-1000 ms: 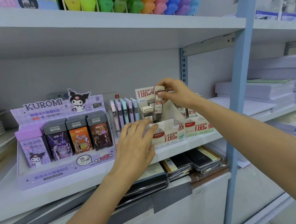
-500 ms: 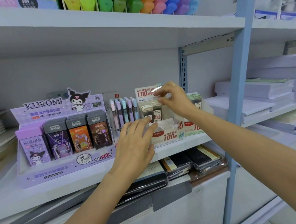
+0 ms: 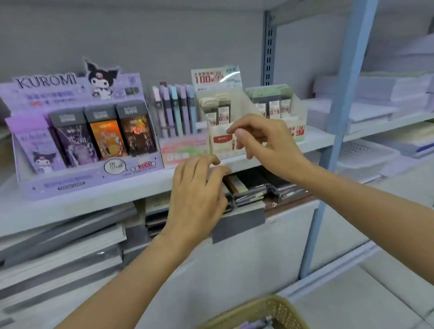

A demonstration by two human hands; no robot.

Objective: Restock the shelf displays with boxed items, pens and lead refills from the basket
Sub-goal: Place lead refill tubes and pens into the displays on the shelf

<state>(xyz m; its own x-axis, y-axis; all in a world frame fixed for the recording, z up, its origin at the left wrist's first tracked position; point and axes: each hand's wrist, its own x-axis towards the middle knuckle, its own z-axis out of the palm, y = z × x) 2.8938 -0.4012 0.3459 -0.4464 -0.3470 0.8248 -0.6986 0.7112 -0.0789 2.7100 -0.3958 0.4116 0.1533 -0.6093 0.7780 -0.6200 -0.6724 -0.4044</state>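
On the shelf (image 3: 86, 197), two lead refills (image 3: 224, 110) stand upright in a cream display box (image 3: 222, 143), pale caps up, red-and-white labels facing out. Just in front of the box the right hand (image 3: 268, 146) hangs loosely curled and empty. The left hand (image 3: 197, 191), fingers relaxed, holds nothing at the shelf edge. Below, a woven basket (image 3: 278, 310) holds blurred purple packs.

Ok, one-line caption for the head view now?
Left hand and right hand, both empty, hover before the white lead-refill display on the shelf; the stock basket sits below.
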